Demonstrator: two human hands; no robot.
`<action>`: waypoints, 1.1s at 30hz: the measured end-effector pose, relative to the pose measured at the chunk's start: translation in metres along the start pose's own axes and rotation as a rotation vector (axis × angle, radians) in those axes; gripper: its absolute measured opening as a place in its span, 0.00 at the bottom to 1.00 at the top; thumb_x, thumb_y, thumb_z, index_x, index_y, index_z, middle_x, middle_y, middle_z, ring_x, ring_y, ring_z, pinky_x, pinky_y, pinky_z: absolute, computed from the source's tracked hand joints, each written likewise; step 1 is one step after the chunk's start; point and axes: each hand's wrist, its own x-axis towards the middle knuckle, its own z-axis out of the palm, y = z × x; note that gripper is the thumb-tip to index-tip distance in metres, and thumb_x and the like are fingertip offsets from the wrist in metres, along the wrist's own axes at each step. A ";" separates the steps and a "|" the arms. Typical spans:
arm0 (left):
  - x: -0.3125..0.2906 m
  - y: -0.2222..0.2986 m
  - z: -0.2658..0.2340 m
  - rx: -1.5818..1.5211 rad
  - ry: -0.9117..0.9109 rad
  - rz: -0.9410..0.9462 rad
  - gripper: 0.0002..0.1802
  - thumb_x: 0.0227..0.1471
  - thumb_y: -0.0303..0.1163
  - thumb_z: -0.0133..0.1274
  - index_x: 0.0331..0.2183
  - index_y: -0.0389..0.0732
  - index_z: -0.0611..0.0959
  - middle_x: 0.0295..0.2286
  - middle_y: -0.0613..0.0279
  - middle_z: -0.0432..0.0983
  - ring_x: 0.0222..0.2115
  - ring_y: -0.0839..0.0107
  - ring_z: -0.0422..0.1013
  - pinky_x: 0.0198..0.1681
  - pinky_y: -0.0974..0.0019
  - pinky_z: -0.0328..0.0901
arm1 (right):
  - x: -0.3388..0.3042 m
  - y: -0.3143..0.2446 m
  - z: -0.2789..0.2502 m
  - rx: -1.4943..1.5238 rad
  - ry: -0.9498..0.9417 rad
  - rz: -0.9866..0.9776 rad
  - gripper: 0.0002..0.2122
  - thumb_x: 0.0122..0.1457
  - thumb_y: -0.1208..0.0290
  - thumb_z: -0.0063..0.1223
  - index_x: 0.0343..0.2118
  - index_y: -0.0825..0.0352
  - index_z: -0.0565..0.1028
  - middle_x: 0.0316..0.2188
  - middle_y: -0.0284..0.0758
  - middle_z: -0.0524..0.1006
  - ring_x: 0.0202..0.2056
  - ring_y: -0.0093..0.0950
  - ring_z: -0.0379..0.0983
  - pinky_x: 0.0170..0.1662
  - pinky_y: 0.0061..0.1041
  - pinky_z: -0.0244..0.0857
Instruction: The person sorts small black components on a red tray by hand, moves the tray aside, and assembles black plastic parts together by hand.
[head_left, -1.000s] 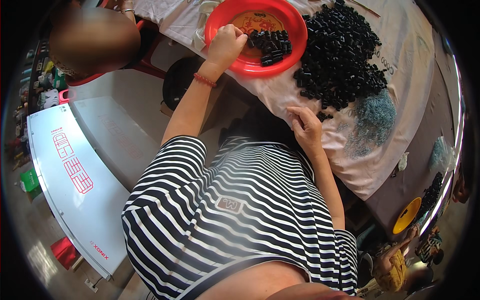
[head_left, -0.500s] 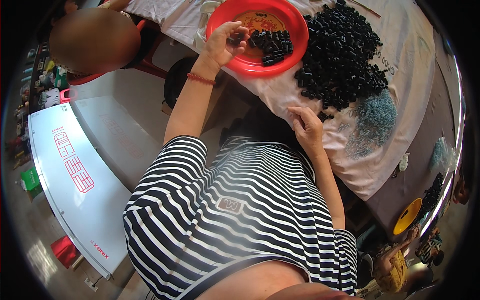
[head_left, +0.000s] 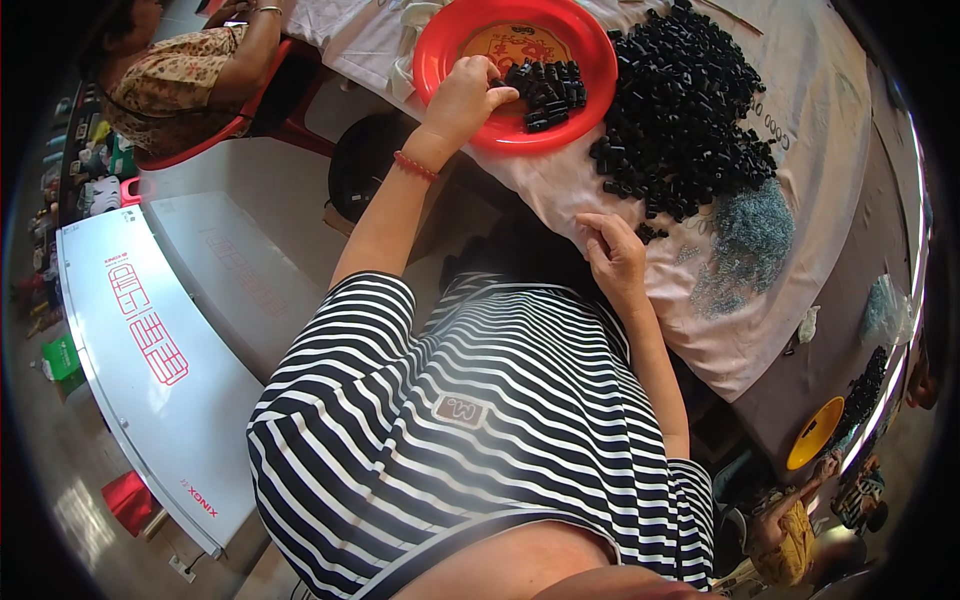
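- I'm seeing the left hand [head_left: 465, 100] hovering over the red basin [head_left: 600, 70] beside black pieces [head_left: 548, 98]; I can't tell its grip. Brushing knuckles could be scattering them.
- The right hand [head_left: 615, 255] is resting curled, contents hidden; tugging cloth [head_left: 680, 320] could be toppling the heap [head_left: 685, 110].

Large red outlined characters [head_left: 150, 325] and smaller red lettering [head_left: 199, 499] run along a white panel [head_left: 215, 425], with fainter characters [head_left: 245, 273] on the grey surface [head_left: 190, 240] beside it. A brown patch [head_left: 461, 411] on a striped shirt [head_left: 540, 400] bears pale lettering; printed characters [head_left: 527, 47] mark the orange bottom of a red basin [head_left: 602, 95].
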 end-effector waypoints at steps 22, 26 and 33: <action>0.031 -0.005 -0.017 -1.630 -0.272 -0.693 0.14 0.54 0.41 0.58 0.29 0.39 0.83 0.23 0.61 0.76 0.21 0.73 0.71 0.19 0.75 0.61 | 0.000 -0.002 0.000 0.013 -0.001 0.021 0.12 0.55 0.88 0.53 0.40 0.68 0.80 0.28 0.32 0.74 0.22 0.20 0.69 0.25 0.18 0.63; 0.026 0.009 -0.006 -1.076 -0.161 -0.518 0.14 0.54 0.40 0.62 0.31 0.38 0.83 0.22 0.68 0.72 0.23 0.80 0.69 0.24 0.76 0.63 | 0.000 -0.001 0.000 0.001 -0.001 0.023 0.12 0.55 0.88 0.53 0.40 0.68 0.80 0.28 0.32 0.75 0.23 0.20 0.69 0.25 0.18 0.63; 0.017 0.009 0.008 -0.245 -0.061 -0.038 0.16 0.51 0.38 0.62 0.42 0.44 0.86 0.33 0.50 0.78 0.38 0.57 0.76 0.44 0.59 0.69 | 0.000 -0.002 0.000 0.020 0.003 0.040 0.13 0.54 0.88 0.53 0.40 0.68 0.80 0.28 0.32 0.75 0.24 0.20 0.69 0.27 0.18 0.63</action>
